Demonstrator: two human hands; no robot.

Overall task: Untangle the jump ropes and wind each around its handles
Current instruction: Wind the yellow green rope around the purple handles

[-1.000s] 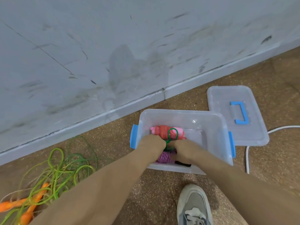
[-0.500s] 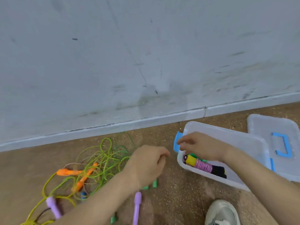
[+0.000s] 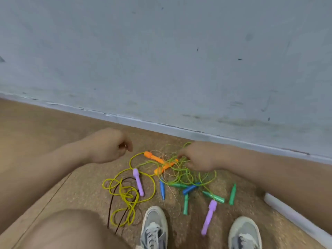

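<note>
**A:** What are your hands doing?

**B:** My right hand [image 3: 197, 157] is down in the green rope [image 3: 188, 175], fingertips [image 3: 180, 155] among the loops. With the blur I cannot tell whether I have a strand pinched or am only touching it. My left hand [image 3: 107, 146] hovers off to the side with its fingers curled in, and I see nothing in it.

**A:** A second ago you were at the plastic box.

**B:** Yes, both hands were in it, setting a wound rope down. Now I've turned to the pile and the box is out of view. I judge that rope finished and a new one starting.

**A:** What lies around your hands?

**B:** Just beside my right fingertips, two orange handles [image 3: 152, 157] lie crossed under the green loops. Nearer me are blue handles [image 3: 162, 190] and green handles [image 3: 186, 203]. Below my left hand a yellow rope [image 3: 125, 193] coils around a purple handle [image 3: 138, 182], and its twin [image 3: 209, 216] lies well apart by my shoe [image 3: 245, 232].

**A:** So, much left?

**B:** Several ropes, all tangled together. I should find one pair of handles first.
</note>
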